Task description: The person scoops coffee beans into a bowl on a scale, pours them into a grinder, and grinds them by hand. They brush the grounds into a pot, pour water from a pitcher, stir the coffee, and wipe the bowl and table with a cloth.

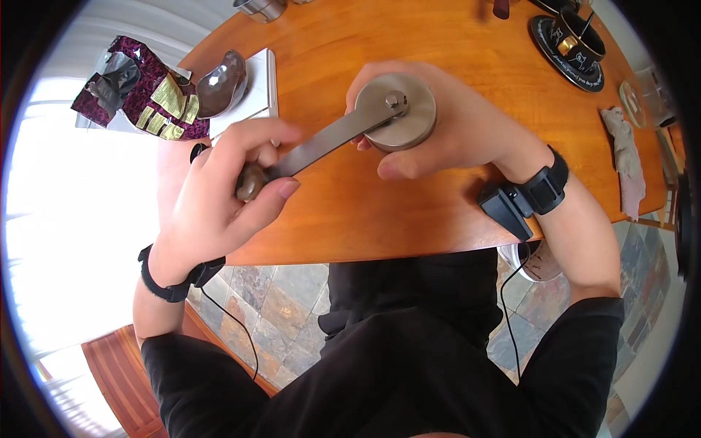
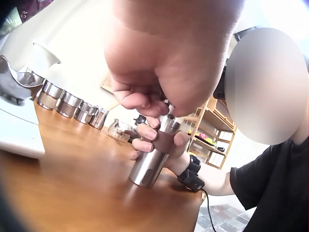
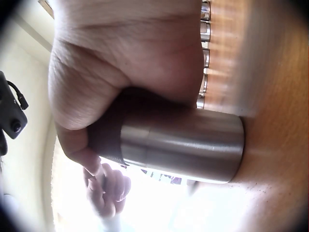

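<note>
A steel hand grinder (image 1: 400, 131) with a flat crank arm (image 1: 332, 142) is seen from above. The right hand (image 1: 456, 120) wraps round its body. In the left wrist view the cylinder (image 2: 149, 166) has a brown band, which the right hand (image 2: 169, 145) grips. The left hand (image 1: 219, 190) holds the crank's brown knob (image 1: 252, 182) between thumb and fingers, left of the body. In the right wrist view the cylinder (image 3: 188, 145) stands at the wooden surface, its band partly hidden by the right hand (image 3: 125, 63).
A patterned bag (image 1: 157, 95) and a dark scoop-shaped dish (image 1: 221, 86) are at the table's left, on or beside a white item (image 1: 261, 80). On the right are a black cup (image 1: 580, 44), a saucer (image 1: 540, 51) and a cloth (image 1: 626, 160). Steel canisters (image 2: 49, 95) stand behind.
</note>
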`<action>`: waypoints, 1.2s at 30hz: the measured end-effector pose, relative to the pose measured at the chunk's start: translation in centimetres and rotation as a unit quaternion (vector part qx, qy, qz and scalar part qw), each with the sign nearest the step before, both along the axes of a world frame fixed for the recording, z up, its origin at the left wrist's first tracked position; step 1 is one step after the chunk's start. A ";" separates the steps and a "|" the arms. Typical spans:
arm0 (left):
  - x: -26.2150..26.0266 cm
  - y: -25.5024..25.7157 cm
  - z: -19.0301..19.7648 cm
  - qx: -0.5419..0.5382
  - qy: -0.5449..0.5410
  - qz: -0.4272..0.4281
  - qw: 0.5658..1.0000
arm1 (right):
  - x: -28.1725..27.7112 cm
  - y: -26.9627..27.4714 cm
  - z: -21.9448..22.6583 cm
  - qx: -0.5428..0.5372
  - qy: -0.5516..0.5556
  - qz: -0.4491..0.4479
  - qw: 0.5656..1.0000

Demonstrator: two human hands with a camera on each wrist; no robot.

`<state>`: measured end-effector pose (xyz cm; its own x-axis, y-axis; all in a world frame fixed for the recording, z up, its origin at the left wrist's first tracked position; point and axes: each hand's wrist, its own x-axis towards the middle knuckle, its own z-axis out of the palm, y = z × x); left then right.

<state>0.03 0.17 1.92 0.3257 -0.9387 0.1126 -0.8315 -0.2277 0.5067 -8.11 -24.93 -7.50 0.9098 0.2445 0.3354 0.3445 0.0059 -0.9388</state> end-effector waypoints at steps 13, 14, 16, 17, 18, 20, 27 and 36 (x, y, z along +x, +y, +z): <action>-2.5 0.5 1.0 -0.021 -0.088 -0.009 0.996 | -0.5 0.5 0.1 0.014 0.015 -0.014 1.000; -2.5 0.5 1.0 -0.023 -0.111 -0.017 0.993 | -0.5 0.4 0.0 0.023 0.032 -0.004 0.999; -3.0 0.5 1.0 -0.017 -0.120 -0.002 0.993 | -0.5 0.2 -0.2 0.037 0.037 0.012 0.999; -3.2 0.5 1.1 -0.013 -0.130 0.009 0.991 | -0.4 0.2 -0.2 0.042 0.026 0.018 0.999; -3.4 0.4 1.2 -0.012 -0.130 0.011 0.991 | -0.4 0.2 -0.2 0.042 0.026 0.020 0.999; -3.8 0.2 1.4 0.019 -0.149 -0.002 0.989 | -0.4 0.5 -0.1 0.028 0.002 -0.001 1.000; -4.8 -0.2 1.1 -0.001 -0.140 -0.042 0.989 | -0.9 0.7 0.8 0.016 0.031 0.005 0.999; -3.7 -0.2 1.2 -0.076 -0.162 -0.050 0.983 | -0.5 0.1 -0.3 0.020 0.017 -0.010 1.000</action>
<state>-3.72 -0.05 3.09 0.1572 -0.9283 0.3371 -0.9691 -0.0793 0.2335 -8.60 -24.84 -7.81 0.9254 0.2137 0.3129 0.3125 0.0367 -0.9492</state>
